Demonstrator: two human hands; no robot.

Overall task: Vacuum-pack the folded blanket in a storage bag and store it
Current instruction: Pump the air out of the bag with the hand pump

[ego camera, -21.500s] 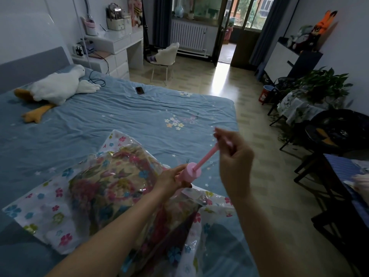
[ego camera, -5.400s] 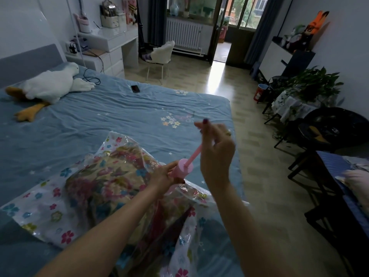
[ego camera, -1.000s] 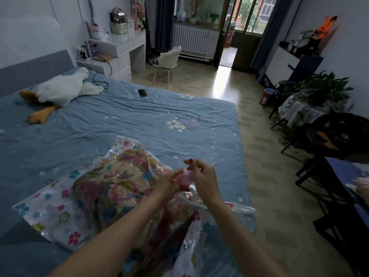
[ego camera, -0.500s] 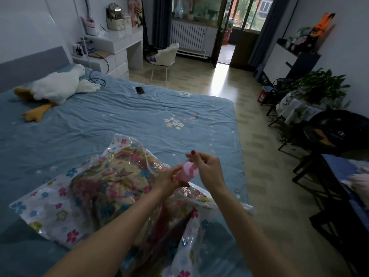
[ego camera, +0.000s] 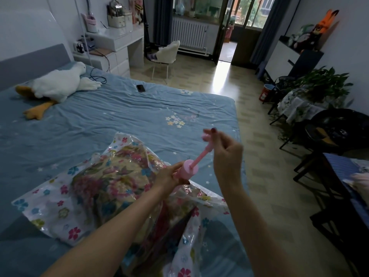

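— Fingers first: what are they doing?

— Left hand [ego camera: 169,176] is wrapped round the pink pump barrel [ego camera: 186,171] at lower centre; right hand [ego camera: 225,154] pinches the plunger handle [ego camera: 206,136], with the rod drawn well out.

— What might go wrong?

— I'd judge the barrel could tip off the valve on the push, letting air leak back in. The valve itself is hidden under the hand, so I can't tell how it's seated.

— And the bag?

— A flower-printed storage bag [ego camera: 50,208] lies on the blue bed [ego camera: 119,116], lower left of the frame. Inside it is the folded blanket [ego camera: 111,182], floral, apparently still bulky, with loose plastic round it.
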